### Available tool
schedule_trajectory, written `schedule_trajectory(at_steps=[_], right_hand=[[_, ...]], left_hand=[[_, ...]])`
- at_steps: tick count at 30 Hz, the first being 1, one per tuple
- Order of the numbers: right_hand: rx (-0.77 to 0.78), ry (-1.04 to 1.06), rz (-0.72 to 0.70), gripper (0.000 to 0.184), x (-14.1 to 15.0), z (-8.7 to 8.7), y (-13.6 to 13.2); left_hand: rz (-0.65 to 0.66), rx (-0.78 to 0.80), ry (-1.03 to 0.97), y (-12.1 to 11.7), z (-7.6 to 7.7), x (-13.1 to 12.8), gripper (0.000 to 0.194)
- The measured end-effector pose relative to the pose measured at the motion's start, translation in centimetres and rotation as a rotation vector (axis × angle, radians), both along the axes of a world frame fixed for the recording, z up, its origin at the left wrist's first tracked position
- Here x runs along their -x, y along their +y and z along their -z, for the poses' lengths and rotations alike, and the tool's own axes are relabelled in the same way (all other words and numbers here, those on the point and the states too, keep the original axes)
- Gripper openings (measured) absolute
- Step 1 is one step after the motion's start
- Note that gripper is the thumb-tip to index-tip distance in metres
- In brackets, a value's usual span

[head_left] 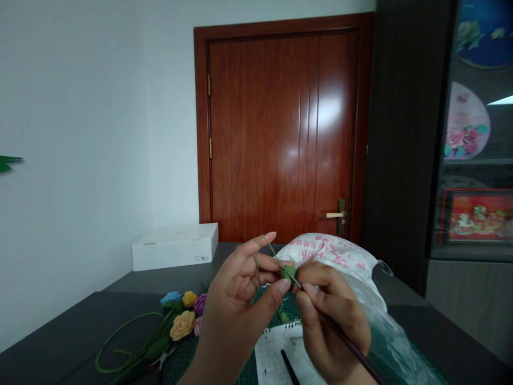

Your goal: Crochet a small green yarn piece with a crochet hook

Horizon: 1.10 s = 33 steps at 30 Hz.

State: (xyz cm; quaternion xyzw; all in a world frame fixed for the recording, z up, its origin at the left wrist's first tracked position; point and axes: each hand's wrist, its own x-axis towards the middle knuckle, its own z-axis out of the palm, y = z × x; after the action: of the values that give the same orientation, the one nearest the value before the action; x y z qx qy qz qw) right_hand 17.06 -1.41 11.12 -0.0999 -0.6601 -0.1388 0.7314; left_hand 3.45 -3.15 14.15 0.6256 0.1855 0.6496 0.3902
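We see the left hand (236,305) pinching a small green crochet piece (286,272), green yarn (256,270) looped over its fingers; the right hand (328,315) grips a dark-handled crochet hook (352,342) above a green cutting mat (289,305) on the counter (160,283), crocheted roses (182,325) alongside.

Dim, even room light, with white glare on the glossy door (280,133) and bowed frame edges.
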Motion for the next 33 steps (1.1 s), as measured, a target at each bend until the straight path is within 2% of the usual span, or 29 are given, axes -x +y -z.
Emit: schedule_trajectory(at_steps=[5,10,14,18,20,22,24,26,30,33], right_hand=[[0.050,-0.017,-0.197,0.025,-0.2,0.4,0.2],[0.101,0.040,-0.286,0.023,0.3,0.5,0.3],[0.045,0.149,-0.318,0.028,1.1,0.7,0.3],[0.004,0.190,-0.240,0.031,1.1,0.5,0.1],[-0.032,0.088,-0.118,0.034,0.4,0.0,0.0],[-0.077,-0.138,0.010,0.034,-0.6,-0.7,-0.1],[-0.082,-0.271,0.051,0.030,-1.4,-1.3,-0.1],[-0.007,-0.248,-0.045,0.023,-1.9,-1.4,-0.1],[0.274,0.009,-0.291,0.008,-1.9,-1.1,0.0],[0.482,0.119,-0.519,0.013,-1.4,-1.2,0.2]], left_hand=[[-0.047,-0.011,0.051,-0.5,-0.4,0.4,0.052],[-0.004,-0.040,0.038,0.2,-0.1,0.5,0.056],[-0.021,-0.040,0.036,1.0,0.1,0.6,0.057],[-0.061,-0.033,0.048,1.4,0.1,0.5,0.055],[-0.101,-0.063,0.055,1.4,0.0,0.7,0.053],[-0.142,-0.068,0.108,1.5,-0.1,1.0,0.052],[-0.128,-0.083,0.165,1.6,-0.4,1.5,0.050],[-0.098,-0.086,0.210,1.7,-0.6,1.9,0.049],[0.017,-0.037,0.229,1.8,-0.8,2.3,0.045],[0.148,0.050,0.193,1.7,-0.8,2.4,0.044]])
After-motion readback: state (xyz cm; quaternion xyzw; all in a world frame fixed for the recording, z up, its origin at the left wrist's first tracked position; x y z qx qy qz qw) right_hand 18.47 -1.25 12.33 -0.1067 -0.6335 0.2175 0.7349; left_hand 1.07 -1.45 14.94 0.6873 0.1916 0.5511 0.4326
